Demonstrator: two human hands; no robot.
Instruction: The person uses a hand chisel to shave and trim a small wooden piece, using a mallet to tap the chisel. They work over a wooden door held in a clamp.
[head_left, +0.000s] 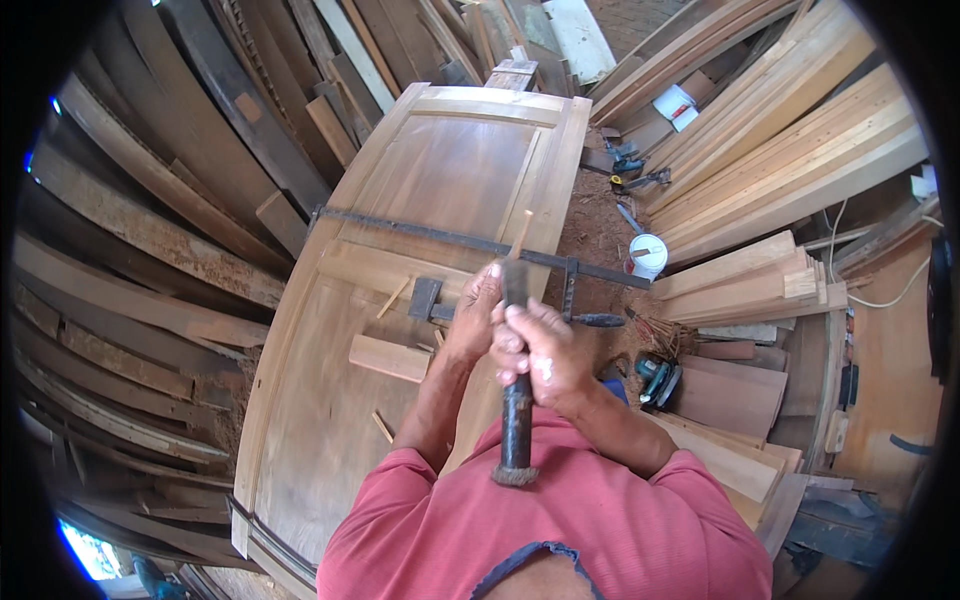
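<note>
My right hand (pixel 541 345) is wrapped round a chisel (pixel 517 425), its dark handle with a frayed butt pointing back toward my chest. The chisel's blade (pixel 514 284) is smeared by motion and lies against a thin wooden stick (pixel 522 233). Pinched in my left hand (pixel 477 308), that stick points away from me. Both hands are close together above a wooden panel door (pixel 330 420). A hammer (pixel 425 298) rests on the door beside my left hand, its handle partly hidden. A wooden block (pixel 390 358) lies near my left forearm.
A long bar clamp (pixel 430 229) spans the door, with its handle (pixel 598 320) jutting out right. Stacked boards (pixel 770 130) line the right, and more planks (pixel 130 220) crowd the left. A white bucket (pixel 648 256) and a teal power tool (pixel 657 381) stand at right.
</note>
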